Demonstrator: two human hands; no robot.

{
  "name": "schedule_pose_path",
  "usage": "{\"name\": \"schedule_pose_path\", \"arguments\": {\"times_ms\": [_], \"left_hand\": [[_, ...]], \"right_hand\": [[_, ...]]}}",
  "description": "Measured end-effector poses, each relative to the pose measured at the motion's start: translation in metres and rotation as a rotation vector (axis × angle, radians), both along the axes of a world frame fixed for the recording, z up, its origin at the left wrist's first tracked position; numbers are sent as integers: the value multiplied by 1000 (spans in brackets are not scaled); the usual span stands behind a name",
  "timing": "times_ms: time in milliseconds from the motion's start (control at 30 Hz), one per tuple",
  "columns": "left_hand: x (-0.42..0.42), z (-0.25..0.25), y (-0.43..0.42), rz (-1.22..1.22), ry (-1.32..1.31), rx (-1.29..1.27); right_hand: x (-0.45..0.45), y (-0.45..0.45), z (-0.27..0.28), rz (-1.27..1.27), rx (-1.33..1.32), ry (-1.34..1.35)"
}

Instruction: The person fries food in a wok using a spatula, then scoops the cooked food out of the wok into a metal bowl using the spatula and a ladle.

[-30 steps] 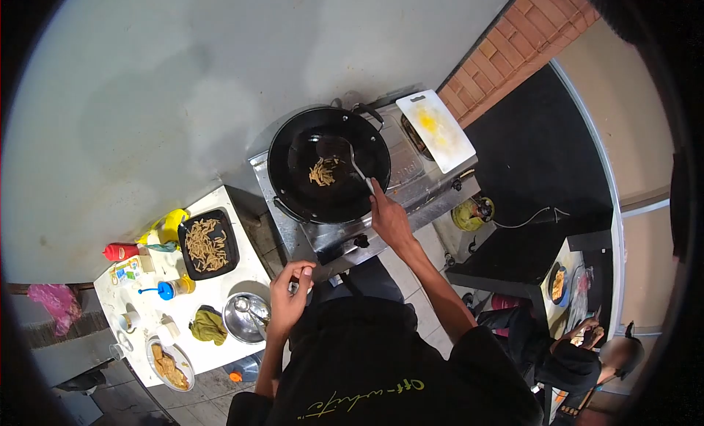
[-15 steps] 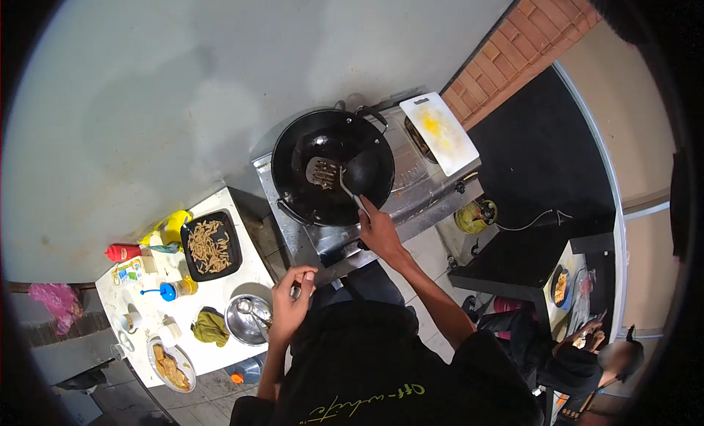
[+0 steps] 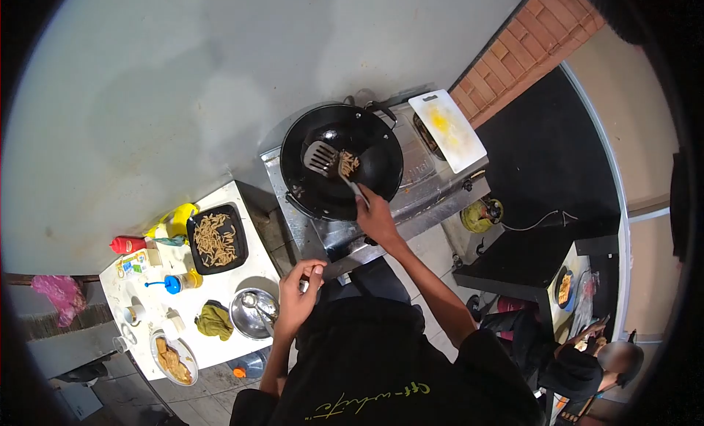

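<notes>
My right hand (image 3: 376, 219) grips the handle of a metal slotted spatula (image 3: 320, 159) inside a large black wok (image 3: 299, 184). The spatula's head rests against the wok's dark inner surface. Right beside it lies a small heap of browned food strips (image 3: 348, 162). My left hand (image 3: 298, 294) hovers in front of the stove, closed with fingers curled; a pale bit shows at the fingers, too small to name. The wok sits on a steel gas stove (image 3: 418, 184).
A white cutting board (image 3: 447, 131) with yellow stains lies on the stove's right. On the white table (image 3: 253, 253) are a black tray (image 3: 240, 259) of strips, a steel bowl (image 3: 238, 323), a green cloth (image 3: 213, 321) and a plate of food (image 3: 192, 367). Another person (image 3: 572, 371) works at lower right.
The spatula's head has come away from the food strips, which now lie to its right in the wok. My left hand stays curled; the whole view has shifted slightly.
</notes>
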State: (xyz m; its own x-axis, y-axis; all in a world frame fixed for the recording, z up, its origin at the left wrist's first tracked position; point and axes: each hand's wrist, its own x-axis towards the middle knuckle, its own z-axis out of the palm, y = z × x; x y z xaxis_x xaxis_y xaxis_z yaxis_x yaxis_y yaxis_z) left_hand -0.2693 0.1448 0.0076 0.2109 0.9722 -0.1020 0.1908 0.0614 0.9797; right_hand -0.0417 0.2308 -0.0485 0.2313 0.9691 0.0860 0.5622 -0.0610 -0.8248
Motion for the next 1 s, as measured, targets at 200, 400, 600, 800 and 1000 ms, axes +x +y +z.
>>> {"name": "schedule_pose_path", "arguments": {"times_ms": [200,400,600,800,1000], "left_hand": [[-8,-6,-6,45,-7,2],[-15,-13,-15,92,-1,-22],[-6,-6,-12,68,-2,-25],[-3,-5,-7,37,0,-12],[-8,-10,-13,80,-11,-19]], "right_hand": [[6,1,-5,-62,-37,-71],[50,-10,14,-106,-86,-173],[58,0,28,-101,-223,-502],[25,-6,-2,-106,-171,-386],[21,-1,-9,-87,-358,343]]}}
